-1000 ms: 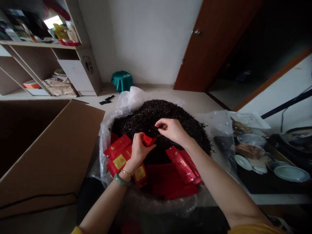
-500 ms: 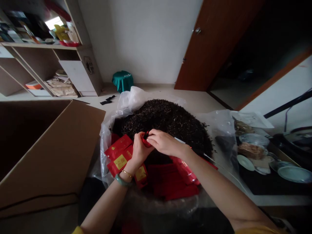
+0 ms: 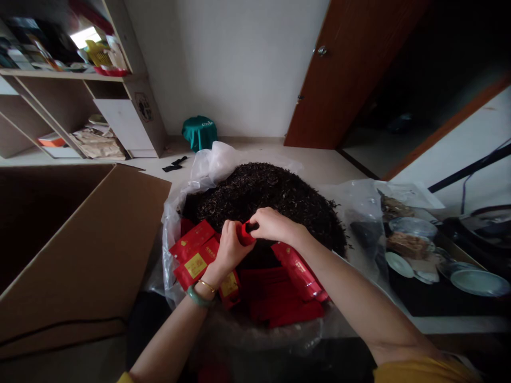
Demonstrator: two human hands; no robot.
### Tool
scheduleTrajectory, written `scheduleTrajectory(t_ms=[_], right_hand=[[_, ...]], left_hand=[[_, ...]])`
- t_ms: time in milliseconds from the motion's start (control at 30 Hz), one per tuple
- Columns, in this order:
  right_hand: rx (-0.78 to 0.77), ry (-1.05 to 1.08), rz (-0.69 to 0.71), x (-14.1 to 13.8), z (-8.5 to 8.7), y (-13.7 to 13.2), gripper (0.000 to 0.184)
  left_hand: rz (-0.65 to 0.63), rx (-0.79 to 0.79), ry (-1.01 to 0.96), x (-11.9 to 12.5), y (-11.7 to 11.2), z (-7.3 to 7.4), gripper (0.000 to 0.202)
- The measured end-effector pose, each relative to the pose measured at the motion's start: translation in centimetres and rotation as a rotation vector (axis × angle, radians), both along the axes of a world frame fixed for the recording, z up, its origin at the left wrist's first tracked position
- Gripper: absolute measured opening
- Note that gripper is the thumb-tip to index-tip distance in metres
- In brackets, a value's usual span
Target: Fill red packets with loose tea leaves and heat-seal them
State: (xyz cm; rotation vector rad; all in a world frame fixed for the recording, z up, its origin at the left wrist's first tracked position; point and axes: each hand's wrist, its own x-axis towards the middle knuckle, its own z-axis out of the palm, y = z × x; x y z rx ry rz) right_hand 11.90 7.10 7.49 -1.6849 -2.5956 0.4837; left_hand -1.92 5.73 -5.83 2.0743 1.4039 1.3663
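My left hand [image 3: 229, 247] is closed around a small red pouch [image 3: 246, 234], holding it upright with its mouth open. My right hand [image 3: 273, 224] pinches at the pouch's mouth, fingers together; some dark leaf shows there. Both hands hover over a big mound of dark loose tea leaves [image 3: 263, 194] lying in a clear plastic bag [image 3: 207, 167]. Several more red pouches [image 3: 195, 255] with yellow labels lie at the near edge of the mound, under my wrists.
A large open cardboard box [image 3: 80, 239] stands to the left. To the right is a dark tray [image 3: 439, 298] with plates and bowls [image 3: 477, 282]. Behind are wooden shelves [image 3: 80, 106], a green stool [image 3: 199, 133] and a brown door [image 3: 351, 69].
My right hand went from picking leaves off the mound to the pouch's mouth and now pinches there. The left hand has kept the pouch nearly still.
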Motion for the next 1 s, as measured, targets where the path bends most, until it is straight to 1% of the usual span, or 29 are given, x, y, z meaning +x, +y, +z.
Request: scheduleTrajectory(t_ms=[33,100,200,267,400,467,533,567,600,667,733,800,833,900,1000], right_hand=[[-0.007,-0.015,-0.004,-0.2,0.0,0.0,0.013],[0.025,-0.014,-0.013,-0.3,0.0,-0.1,0.015],[0.075,0.067,-0.018,-0.1,0.1,-0.1,0.018],[0.063,0.167,-0.046,0.4,0.4,-0.1,0.018],[-0.009,0.469,-0.144,1.6,0.9,0.4,0.014],[0.040,0.547,-0.204,2.1,1.0,0.7,0.010],[0.151,0.507,-0.246,2.4,0.9,0.7,0.007],[0.203,0.466,-0.246,2.4,0.9,0.6,0.008],[0.241,0.430,-0.220,2.4,0.8,0.3,0.009],[0.264,0.382,-0.098,2.1,0.7,-0.6,0.012],[0.240,0.303,0.036,1.5,0.2,-1.6,0.019],[0.187,0.152,0.103,0.7,-0.4,-2.4,0.031],[0.160,0.071,0.108,0.3,-0.8,-2.6,0.036],[0.116,-0.044,0.099,-0.4,-1.4,-2.7,0.039],[0.073,-0.092,0.055,-0.6,-1.9,-2.3,0.042]], left_hand=[[-0.003,0.009,0.007,0.0,0.0,0.0,0.045],[0.001,0.014,0.009,0.1,-0.1,-0.1,0.046],[0.025,0.008,-0.007,0.0,-0.1,-0.1,0.045],[0.037,-0.005,-0.027,-0.1,0.0,0.0,0.046],[0.075,-0.047,-0.095,0.0,0.0,-0.1,0.051],[0.093,-0.063,-0.119,0.1,-0.1,-0.1,0.054],[0.101,-0.062,-0.137,0.1,-0.1,0.0,0.056],[0.104,-0.055,-0.146,0.1,-0.1,0.0,0.057],[0.108,-0.046,-0.153,0.1,-0.1,0.0,0.059],[0.113,-0.029,-0.160,0.1,-0.2,0.0,0.061],[0.098,-0.020,-0.155,0.1,-0.3,0.0,0.063],[0.075,-0.013,-0.142,0.0,-0.3,-0.1,0.063],[0.063,-0.009,-0.133,0.0,-0.4,-0.1,0.062],[0.030,-0.014,-0.113,-0.2,-0.3,0.0,0.057],[-0.075,-0.059,-0.089,-0.7,-0.1,0.6,0.054]])
